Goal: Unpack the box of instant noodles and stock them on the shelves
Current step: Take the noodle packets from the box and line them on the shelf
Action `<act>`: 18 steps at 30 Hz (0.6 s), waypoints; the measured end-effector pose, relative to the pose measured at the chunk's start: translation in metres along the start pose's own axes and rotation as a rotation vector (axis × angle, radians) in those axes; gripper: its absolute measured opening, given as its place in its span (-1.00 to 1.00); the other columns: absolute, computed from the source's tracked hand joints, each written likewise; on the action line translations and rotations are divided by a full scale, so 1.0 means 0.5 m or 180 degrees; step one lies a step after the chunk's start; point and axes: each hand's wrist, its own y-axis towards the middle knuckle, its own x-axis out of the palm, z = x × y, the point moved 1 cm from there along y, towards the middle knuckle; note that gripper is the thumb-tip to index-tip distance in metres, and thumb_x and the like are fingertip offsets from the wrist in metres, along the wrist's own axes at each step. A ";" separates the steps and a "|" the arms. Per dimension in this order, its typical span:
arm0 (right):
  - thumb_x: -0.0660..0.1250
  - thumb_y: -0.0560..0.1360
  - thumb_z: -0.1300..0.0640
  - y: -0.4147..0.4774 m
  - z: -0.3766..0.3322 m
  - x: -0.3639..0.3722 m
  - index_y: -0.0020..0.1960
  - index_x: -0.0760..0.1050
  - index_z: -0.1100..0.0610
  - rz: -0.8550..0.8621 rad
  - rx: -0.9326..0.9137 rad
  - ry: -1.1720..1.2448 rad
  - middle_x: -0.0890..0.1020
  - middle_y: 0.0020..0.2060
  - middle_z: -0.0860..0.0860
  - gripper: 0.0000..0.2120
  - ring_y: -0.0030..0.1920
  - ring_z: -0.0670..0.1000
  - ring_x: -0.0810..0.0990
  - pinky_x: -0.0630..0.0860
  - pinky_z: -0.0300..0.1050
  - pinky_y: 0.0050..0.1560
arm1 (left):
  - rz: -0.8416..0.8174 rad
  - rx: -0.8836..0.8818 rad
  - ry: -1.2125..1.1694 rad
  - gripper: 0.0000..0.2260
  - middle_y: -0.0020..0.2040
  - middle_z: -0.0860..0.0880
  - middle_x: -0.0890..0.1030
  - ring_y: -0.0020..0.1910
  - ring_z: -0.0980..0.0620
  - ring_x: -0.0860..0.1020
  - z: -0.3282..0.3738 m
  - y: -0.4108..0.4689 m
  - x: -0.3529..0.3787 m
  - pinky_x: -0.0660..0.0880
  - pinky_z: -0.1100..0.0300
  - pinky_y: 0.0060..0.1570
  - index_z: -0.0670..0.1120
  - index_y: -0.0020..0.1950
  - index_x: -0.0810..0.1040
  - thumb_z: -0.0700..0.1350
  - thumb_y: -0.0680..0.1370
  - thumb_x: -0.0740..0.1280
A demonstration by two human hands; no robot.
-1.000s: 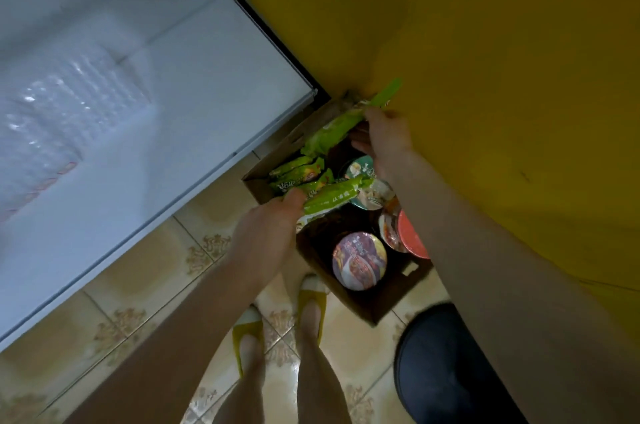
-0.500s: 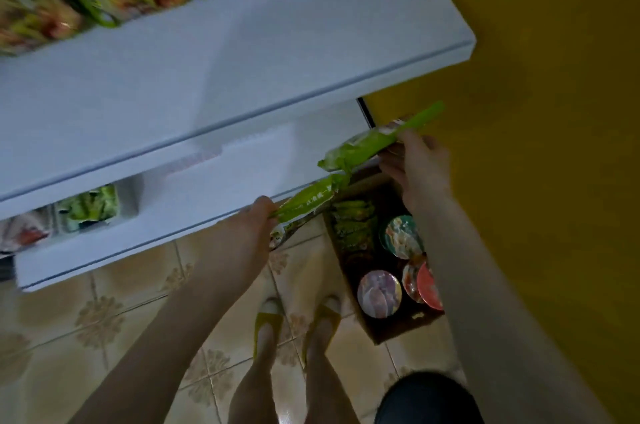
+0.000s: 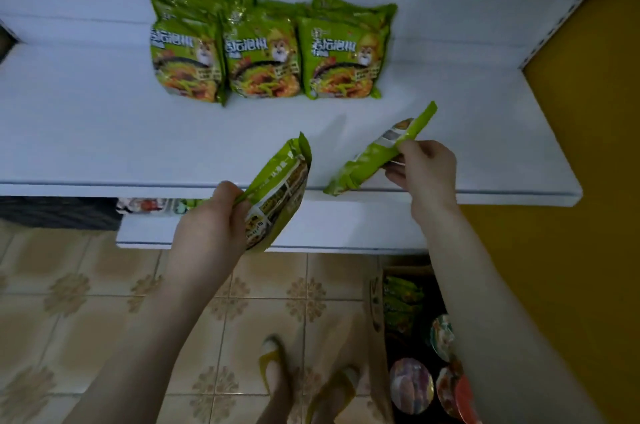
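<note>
**Five green packets at one shelf (image 3: pixel 104 132)**

One white shelf is seen beyond both grips, one cardboard box (image 3: pixel 375 288) on the floor below the right grip (image 3: pixel 427 170). Three shelved packets (image 3: pixel 263 56) are lined up beyond. One green packet (image 3: pixel 280 195) is pinched by the left grip (image 3: pixel 211 226), a second packet (image 3: pixel 374 160) by the right grip.

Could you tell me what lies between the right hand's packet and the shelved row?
Only bare white shelf lies between packet and row, per the head view.

Standing in yellow slippers (image 3: pixel 272 352) on a tan tiled floor (image 3: pixel 69 302) with little flower shapes, close beside a big yellow wall (image 3: pixel 588 181) going up along the right side.
</note>
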 end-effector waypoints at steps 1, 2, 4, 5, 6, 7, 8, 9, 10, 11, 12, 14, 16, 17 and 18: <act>0.22 0.49 0.24 0.002 -0.011 0.026 -0.37 0.39 0.14 -0.0028 -0.0109 -0.0148 0.57 -0.33 0.13 -0.74 -0.17 0.19 0.62 0.60 -0.04 -0.14 | 0.0063 -0.0084 0.0011 -0.89 -0.46 -0.24 0.52 -0.50 -0.25 0.49 -0.013 0.006 -0.019 0.19 0.24 -0.53 -0.27 -0.13 0.47 -0.22 0.52 0.27; 0.23 0.47 0.21 0.005 -0.021 0.053 -0.39 0.39 0.13 -0.0034 -0.0251 -0.0325 0.59 -0.30 0.17 -0.75 -0.14 0.25 0.63 0.61 0.07 -0.07 | 0.0124 -0.0172 0.0003 -0.92 -0.45 -0.26 0.52 -0.48 -0.26 0.49 -0.026 0.011 -0.037 0.24 0.18 -0.52 -0.28 -0.12 0.47 -0.26 0.53 0.28; 0.24 0.38 0.08 0.012 -0.037 0.108 -0.35 0.44 0.13 -0.0026 -0.0596 -0.0777 0.63 -0.25 0.21 -0.82 -0.13 0.26 0.63 0.57 0.22 -0.02 | 0.0237 -0.0297 -0.0067 -0.92 -0.43 -0.26 0.51 -0.46 -0.27 0.48 -0.051 0.024 -0.070 0.32 0.08 -0.47 -0.28 -0.09 0.46 -0.26 0.55 0.26; 0.23 0.36 0.05 0.019 -0.041 0.135 -0.31 0.47 0.18 -0.0037 -0.0731 -0.1006 0.63 -0.24 0.21 -0.80 -0.14 0.23 0.62 0.57 0.22 -0.03 | 0.0285 -0.0346 -0.0091 -0.91 -0.42 -0.24 0.50 -0.44 -0.26 0.47 -0.063 0.032 -0.083 0.32 0.07 -0.47 -0.28 -0.08 0.45 -0.25 0.56 0.24; 0.23 0.39 0.07 0.023 -0.046 0.160 -0.27 0.50 0.24 -0.0093 -0.0864 -0.1239 0.63 -0.25 0.21 -0.77 -0.15 0.21 0.62 0.57 0.16 -0.06 | 0.0326 -0.0403 -0.0102 -0.89 -0.41 -0.23 0.49 -0.43 -0.25 0.46 -0.074 0.041 -0.096 0.31 0.07 -0.46 -0.28 -0.06 0.45 -0.23 0.57 0.23; 0.24 0.44 0.11 0.026 -0.051 0.183 -0.24 0.50 0.29 -0.0183 -0.1009 -0.1494 0.61 -0.28 0.19 -0.76 -0.19 0.18 0.60 0.56 0.05 -0.13 | 0.0376 -0.0465 -0.0099 -0.89 -0.39 -0.23 0.49 -0.42 -0.24 0.45 -0.085 0.049 -0.106 0.30 0.06 -0.46 -0.28 -0.05 0.44 -0.22 0.58 0.21; 0.23 0.49 0.15 0.028 -0.055 0.205 -0.23 0.48 0.30 -0.0286 -0.1165 -0.1786 0.57 -0.34 0.16 -0.77 -0.25 0.16 0.56 0.49 -0.07 -0.26 | 0.0437 -0.0521 -0.0086 -0.88 -0.39 -0.24 0.49 -0.42 -0.23 0.43 -0.095 0.058 -0.114 0.29 0.06 -0.45 -0.27 -0.04 0.43 -0.21 0.58 0.20; 0.21 0.51 0.18 0.030 -0.057 0.224 -0.24 0.45 0.29 -0.0362 -0.1292 -0.2097 0.50 -0.41 0.13 -0.78 -0.31 0.12 0.48 0.31 -0.12 -0.38 | 0.0502 -0.0574 -0.0066 -0.88 -0.39 -0.22 0.47 -0.43 -0.21 0.41 -0.105 0.065 -0.121 0.27 0.07 -0.44 -0.27 -0.04 0.43 -0.21 0.58 0.19; 0.20 0.53 0.19 0.032 -0.057 0.245 -0.25 0.41 0.27 -0.0387 -0.1381 -0.2367 0.42 -0.47 0.07 -0.79 -0.35 0.09 0.41 0.17 -0.08 -0.44 | 0.0563 -0.0635 -0.0045 -0.89 -0.42 -0.18 0.44 -0.44 -0.19 0.39 -0.115 0.071 -0.127 0.24 0.09 -0.45 -0.26 -0.04 0.43 -0.21 0.59 0.19; 0.19 0.53 0.19 0.033 -0.058 0.265 -0.26 0.36 0.25 -0.0404 -0.1459 -0.2570 0.35 -0.49 0.03 -0.78 -0.37 0.07 0.35 0.07 -0.06 -0.45 | 0.0614 -0.0697 -0.0032 -0.89 -0.44 -0.13 0.41 -0.46 -0.17 0.36 -0.125 0.074 -0.132 0.19 0.11 -0.48 -0.26 -0.05 0.42 -0.21 0.59 0.19; 0.19 0.53 0.19 0.038 -0.055 0.288 -0.28 0.33 0.24 -0.0456 -0.1502 -0.2700 0.31 -0.49 0.01 -0.77 -0.38 0.07 0.33 0.05 -0.07 -0.47 | 0.0654 -0.0745 -0.0016 -0.88 -0.47 -0.08 0.36 -0.48 -0.15 0.33 -0.135 0.076 -0.136 0.16 0.13 -0.50 -0.27 -0.05 0.43 -0.21 0.58 0.20; 0.20 0.53 0.18 0.047 -0.047 0.334 -0.35 0.28 0.21 -0.0692 -0.1532 -0.2824 0.28 -0.50 0.01 -0.70 -0.43 0.06 0.30 0.08 -0.13 -0.49 | 0.0708 -0.0843 0.0013 -0.88 -0.49 -0.03 0.32 -0.51 -0.12 0.30 -0.153 0.077 -0.142 0.14 0.17 -0.52 -0.28 -0.06 0.43 -0.22 0.58 0.20; 0.22 0.52 0.19 0.046 -0.035 0.378 -0.44 0.21 0.15 -0.0994 -0.1498 -0.2890 0.27 -0.52 0.02 -0.62 -0.49 0.00 0.26 0.09 -0.10 -0.47 | 0.0723 -0.1000 0.0038 -0.87 -0.49 -0.04 0.34 -0.50 -0.14 0.34 -0.169 0.076 -0.147 0.19 0.13 -0.51 -0.27 -0.05 0.43 -0.21 0.59 0.20; 0.22 0.51 0.19 0.042 -0.027 0.398 -0.46 0.19 0.13 -0.1122 -0.1473 -0.2930 0.27 -0.53 0.02 -0.60 -0.50 -0.03 0.25 0.09 -0.10 -0.48 | 0.0720 -0.1077 0.0064 -0.87 -0.47 -0.07 0.37 -0.48 -0.17 0.37 -0.175 0.074 -0.149 0.24 0.10 -0.50 -0.27 -0.05 0.43 -0.20 0.59 0.19; 0.23 0.51 0.19 0.038 -0.017 0.419 -0.47 0.18 0.13 -0.1244 -0.1464 -0.3007 0.27 -0.53 0.02 -0.59 -0.50 -0.04 0.25 0.09 -0.11 -0.49 | 0.0730 -0.1137 0.0095 -0.87 -0.45 -0.10 0.40 -0.46 -0.19 0.40 -0.182 0.072 -0.151 0.28 0.07 -0.48 -0.26 -0.05 0.43 -0.19 0.59 0.19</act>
